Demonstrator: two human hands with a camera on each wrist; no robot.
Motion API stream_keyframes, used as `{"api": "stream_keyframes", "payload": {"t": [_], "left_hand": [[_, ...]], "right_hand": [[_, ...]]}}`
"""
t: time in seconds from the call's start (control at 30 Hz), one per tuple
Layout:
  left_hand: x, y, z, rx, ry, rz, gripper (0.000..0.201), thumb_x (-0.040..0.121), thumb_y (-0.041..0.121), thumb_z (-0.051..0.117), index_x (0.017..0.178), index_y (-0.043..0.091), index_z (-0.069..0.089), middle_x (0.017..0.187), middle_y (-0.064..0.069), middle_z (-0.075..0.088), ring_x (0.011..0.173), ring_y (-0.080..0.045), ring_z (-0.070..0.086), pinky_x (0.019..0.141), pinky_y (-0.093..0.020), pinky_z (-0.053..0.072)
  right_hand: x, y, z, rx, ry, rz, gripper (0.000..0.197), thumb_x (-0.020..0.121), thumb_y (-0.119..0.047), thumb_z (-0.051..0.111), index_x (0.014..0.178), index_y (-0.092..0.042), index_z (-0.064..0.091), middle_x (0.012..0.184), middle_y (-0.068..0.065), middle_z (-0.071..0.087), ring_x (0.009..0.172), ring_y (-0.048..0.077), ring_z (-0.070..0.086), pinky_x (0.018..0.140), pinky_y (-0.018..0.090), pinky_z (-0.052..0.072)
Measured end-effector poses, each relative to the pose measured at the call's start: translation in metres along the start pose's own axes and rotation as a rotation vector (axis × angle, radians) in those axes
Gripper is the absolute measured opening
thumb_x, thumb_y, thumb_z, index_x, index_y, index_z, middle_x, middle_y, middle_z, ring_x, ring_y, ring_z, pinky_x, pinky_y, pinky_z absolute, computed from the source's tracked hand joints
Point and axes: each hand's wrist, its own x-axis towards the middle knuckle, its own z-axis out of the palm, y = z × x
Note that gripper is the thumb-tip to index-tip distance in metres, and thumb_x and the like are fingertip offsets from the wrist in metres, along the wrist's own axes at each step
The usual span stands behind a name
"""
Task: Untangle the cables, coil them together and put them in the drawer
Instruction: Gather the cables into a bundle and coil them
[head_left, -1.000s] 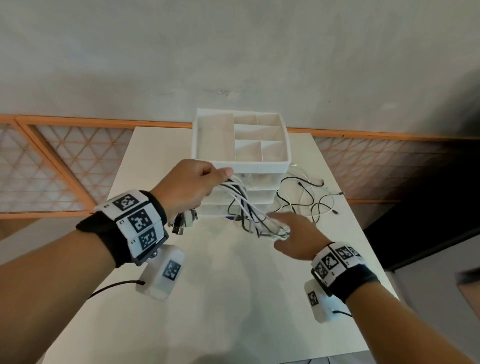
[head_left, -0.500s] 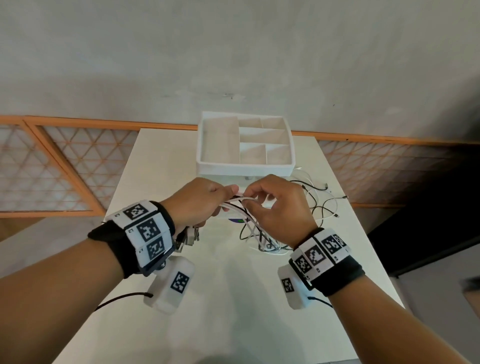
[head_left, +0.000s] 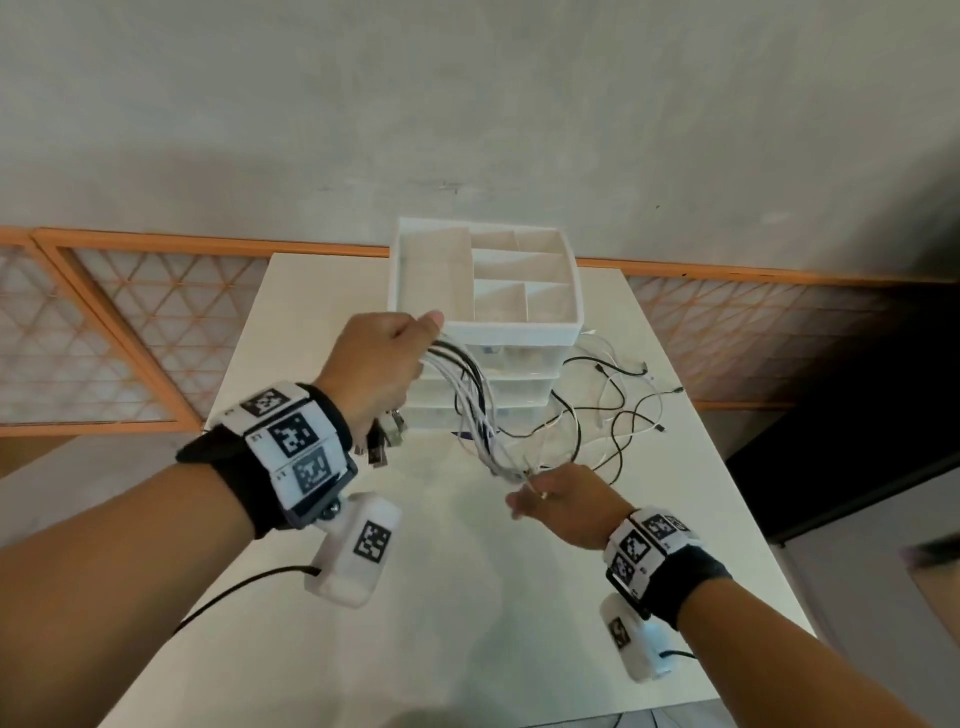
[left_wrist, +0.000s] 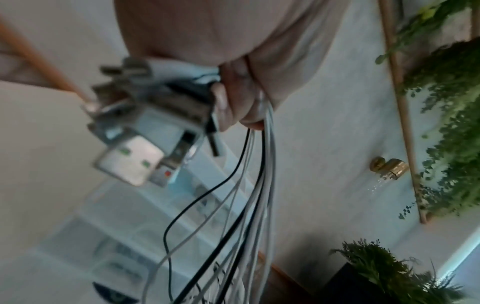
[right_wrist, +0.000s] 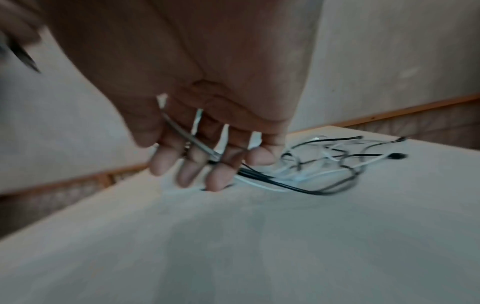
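A bundle of white and black cables (head_left: 470, 395) hangs from my left hand (head_left: 384, 358), which grips it just below the drawer unit's top tray (head_left: 485, 332). Their USB plugs (head_left: 384, 441) stick out under the fist; the left wrist view shows these plugs (left_wrist: 135, 131) and the cables (left_wrist: 259, 185) running from the curled fingers (left_wrist: 233, 102). My right hand (head_left: 561, 499) is lower, near the table, with the cables (right_wrist: 311, 170) passing between its nearly straight, spread fingers (right_wrist: 192, 170). The loose cable ends (head_left: 623, 410) lie tangled on the table to the right.
The white drawer unit has translucent drawers (head_left: 519, 358) that look closed behind the hanging cables. It stands at the back of a white table (head_left: 441, 597). An orange lattice rail (head_left: 130, 332) and a grey wall lie beyond. Dark furniture stands at the right.
My right hand was pinching the cables close to the left hand; it has slid down along them toward the table and its fingers have straightened. The left hand has risen slightly.
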Motion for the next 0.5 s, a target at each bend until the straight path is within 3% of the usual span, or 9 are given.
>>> {"api": "stream_keyframes", "payload": {"t": [0.07, 0.13, 0.2, 0.27, 0.33, 0.4, 0.47, 0.5], "left_hand": [[0.002, 0.005, -0.005, -0.006, -0.022, 0.028, 0.048, 0.094, 0.044, 0.06, 0.065, 0.007, 0.052, 0.042, 0.012, 0.028, 0.044, -0.016, 0.02, 0.045, -0.023, 0.019], [0.001, 0.003, -0.006, 0.2, -0.123, 0.007, 0.055, 0.09, 0.058, 0.058, 0.067, 0.009, 0.068, 0.046, 0.006, 0.032, 0.039, -0.015, 0.024, 0.045, -0.023, 0.023], [0.0, -0.005, -0.005, 0.495, -0.221, -0.053, 0.057, 0.089, 0.065, 0.052, 0.063, 0.017, 0.07, 0.049, 0.001, 0.039, 0.038, -0.016, 0.032, 0.047, -0.025, 0.028], [0.003, -0.015, -0.005, 0.61, -0.19, -0.107, 0.06, 0.091, 0.063, 0.049, 0.066, 0.012, 0.067, 0.051, -0.001, 0.047, 0.041, -0.019, 0.04, 0.049, -0.026, 0.032], [0.008, -0.023, -0.006, 0.514, -0.062, -0.144, 0.057, 0.093, 0.059, 0.051, 0.065, 0.011, 0.063, 0.052, -0.003, 0.049, 0.044, -0.022, 0.042, 0.052, -0.027, 0.034], [0.014, -0.024, -0.009, 0.277, 0.092, -0.187, 0.054, 0.093, 0.057, 0.053, 0.066, 0.01, 0.061, 0.054, -0.003, 0.048, 0.043, -0.021, 0.039, 0.05, -0.026, 0.034], [0.018, -0.016, -0.013, 0.017, 0.182, -0.226, 0.053, 0.092, 0.058, 0.054, 0.069, 0.011, 0.06, 0.051, -0.001, 0.043, 0.038, -0.018, 0.034, 0.044, -0.024, 0.03], [0.02, -0.01, -0.016, -0.108, 0.189, -0.227, 0.053, 0.092, 0.058, 0.054, 0.07, 0.011, 0.058, 0.048, 0.001, 0.039, 0.035, -0.015, 0.03, 0.042, -0.024, 0.027]], "right_hand": [[0.005, 0.016, -0.008, -0.065, 0.099, 0.134, 0.037, 0.1, -0.047, 0.051, 0.088, -0.023, 0.077, 0.094, 0.002, 0.072, 0.087, 0.018, 0.067, 0.08, 0.026, 0.044], [0.012, 0.021, -0.037, -0.016, 0.324, 0.212, 0.035, 0.102, -0.038, 0.047, 0.095, -0.021, 0.076, 0.112, 0.006, 0.073, 0.107, 0.026, 0.066, 0.092, 0.03, 0.045], [0.009, 0.009, -0.081, 0.13, 0.619, 0.213, 0.033, 0.1, -0.042, 0.049, 0.082, -0.024, 0.07, 0.104, 0.006, 0.073, 0.099, 0.027, 0.067, 0.085, 0.031, 0.047], [-0.004, -0.013, -0.118, 0.153, 0.821, 0.141, 0.037, 0.097, -0.057, 0.048, 0.083, -0.026, 0.063, 0.09, -0.003, 0.066, 0.08, 0.015, 0.063, 0.067, 0.026, 0.043], [-0.015, -0.025, -0.135, 0.109, 0.945, 0.054, 0.04, 0.096, -0.059, 0.047, 0.092, -0.023, 0.064, 0.089, -0.003, 0.064, 0.075, 0.015, 0.06, 0.062, 0.025, 0.038], [-0.016, -0.018, -0.132, 0.177, 1.014, 0.043, 0.043, 0.096, -0.059, 0.046, 0.088, -0.02, 0.065, 0.084, 0.003, 0.069, 0.075, 0.022, 0.066, 0.066, 0.031, 0.05], [-0.01, -0.001, -0.11, 0.234, 0.916, 0.145, 0.042, 0.095, -0.056, 0.046, 0.084, -0.021, 0.067, 0.082, 0.007, 0.073, 0.077, 0.027, 0.071, 0.079, 0.043, 0.057], [-0.006, 0.012, -0.094, 0.135, 0.784, 0.228, 0.038, 0.096, -0.05, 0.048, 0.085, -0.021, 0.07, 0.089, 0.01, 0.074, 0.086, 0.031, 0.071, 0.088, 0.041, 0.054]]}}
